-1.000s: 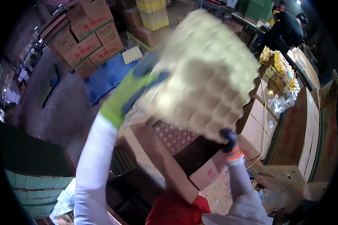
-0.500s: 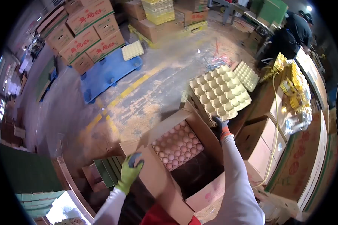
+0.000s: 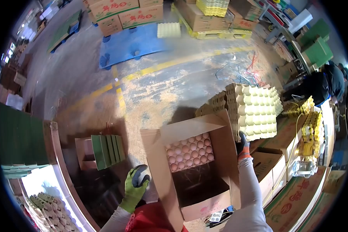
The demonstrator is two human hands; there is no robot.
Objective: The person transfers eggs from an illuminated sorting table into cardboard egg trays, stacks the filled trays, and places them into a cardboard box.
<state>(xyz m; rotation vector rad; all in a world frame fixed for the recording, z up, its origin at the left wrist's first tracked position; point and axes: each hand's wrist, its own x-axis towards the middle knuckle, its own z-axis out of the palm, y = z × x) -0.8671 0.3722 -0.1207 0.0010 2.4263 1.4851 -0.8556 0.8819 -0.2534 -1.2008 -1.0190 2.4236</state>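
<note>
An open cardboard box [image 3: 162,170] stands in front of me, with a tray of brown eggs [image 3: 189,152] in its far half and a dark space in its near half. To its right, my right hand [image 3: 243,145] has its fingers at the lower edge of a pale egg tray [image 3: 256,112], beside a stack of similar trays. The fingers are partly hidden, so their grip is unclear. Left of the box, my left hand [image 3: 136,187], in a green and dark glove, is curved with fingers apart and nothing in it.
A blue pallet [image 3: 133,42] lies ahead with stacked cartons behind it. Green dividers [image 3: 106,150] stand at left. At right are cartons [image 3: 265,166] and yellow trays [image 3: 312,131]; a co-worker [image 3: 324,83] bends beyond them. More egg trays [image 3: 50,212] sit at lower left.
The pale tray, earlier raised in both hands, is now down at the right by the stack. My left hand let go and moved down left of the box. The view has turned.
</note>
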